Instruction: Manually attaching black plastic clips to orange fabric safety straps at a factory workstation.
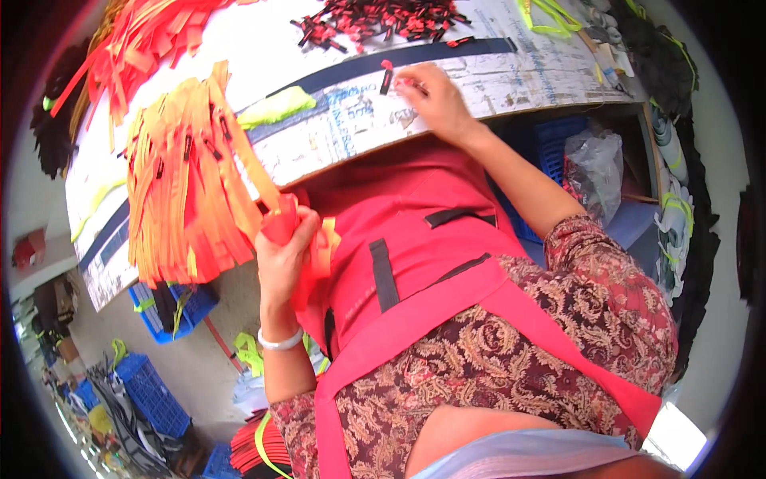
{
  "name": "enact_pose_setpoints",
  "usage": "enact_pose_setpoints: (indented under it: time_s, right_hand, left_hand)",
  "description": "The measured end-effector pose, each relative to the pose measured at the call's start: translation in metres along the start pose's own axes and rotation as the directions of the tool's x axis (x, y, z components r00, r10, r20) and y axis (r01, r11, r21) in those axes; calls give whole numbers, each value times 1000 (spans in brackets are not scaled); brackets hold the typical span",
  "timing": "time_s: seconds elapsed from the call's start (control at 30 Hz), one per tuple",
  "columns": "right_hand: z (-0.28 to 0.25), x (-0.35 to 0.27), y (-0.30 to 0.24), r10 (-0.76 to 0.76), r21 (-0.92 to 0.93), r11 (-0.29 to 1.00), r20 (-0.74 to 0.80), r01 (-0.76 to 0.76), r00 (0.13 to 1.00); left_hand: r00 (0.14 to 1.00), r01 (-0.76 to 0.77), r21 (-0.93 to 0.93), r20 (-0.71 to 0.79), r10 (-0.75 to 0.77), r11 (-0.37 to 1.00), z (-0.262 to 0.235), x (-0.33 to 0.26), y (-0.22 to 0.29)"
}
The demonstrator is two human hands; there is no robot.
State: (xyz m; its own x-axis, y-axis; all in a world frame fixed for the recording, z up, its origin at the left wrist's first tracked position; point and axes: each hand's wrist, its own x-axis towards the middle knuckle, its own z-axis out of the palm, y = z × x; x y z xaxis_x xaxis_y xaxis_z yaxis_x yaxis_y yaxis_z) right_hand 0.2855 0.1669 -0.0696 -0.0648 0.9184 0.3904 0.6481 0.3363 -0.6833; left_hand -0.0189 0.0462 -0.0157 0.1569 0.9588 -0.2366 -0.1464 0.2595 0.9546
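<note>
My left hand (283, 251), closed below the table edge, grips an orange fabric strip (259, 172) folded over at the fingers. Beside it a thick bundle of orange strips (179, 184) hangs over the table's edge, several with small black tabs on them. My right hand (439, 104) is over the table with its fingers pinched on a small red-and-black tab, partly hidden by the fingers. Just left of those fingertips lies another small red-and-black tab (387, 78). Farther back is a loose heap of such tabs (383, 20).
The white worn table (351, 132) carries a dark band and a yellow-green fabric piece (278, 108). More red-orange strips (148, 40) lie at the far left. Under the table are a plastic bag (594, 172) and a blue crate (550, 148); another blue crate (152, 391) stands lower left.
</note>
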Motion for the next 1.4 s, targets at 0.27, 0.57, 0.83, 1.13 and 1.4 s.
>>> enact_pose_setpoints:
  time_s: [0.27, 0.57, 0.83, 1.13, 1.4]
  right_hand:
    - [-50, 79, 120, 83, -423, 863, -423, -277, 902]
    - [-24, 96, 79, -155, -625, 779, -113, 52, 981]
    - [-34, 132, 127, -159, -361, 924, -64, 126, 985]
    - [-45, 117, 105, -100, 847, -209, 478, -488, 873]
    - [-52, 124, 95, 186, 867, -11, 492, -499, 850]
  left_hand:
    - [982, 180, 36, 48, -182, 983, 5, 9, 9]
    - [980, 199, 34, 6, -199, 980, 18, -8, 6]
    - [981, 195, 20, -20, -194, 981, 17, -13, 8]
    - [980, 198, 10, -25, -198, 980, 9, -21, 2]
    - [978, 207, 10, -16, -207, 978, 11, -18, 7]
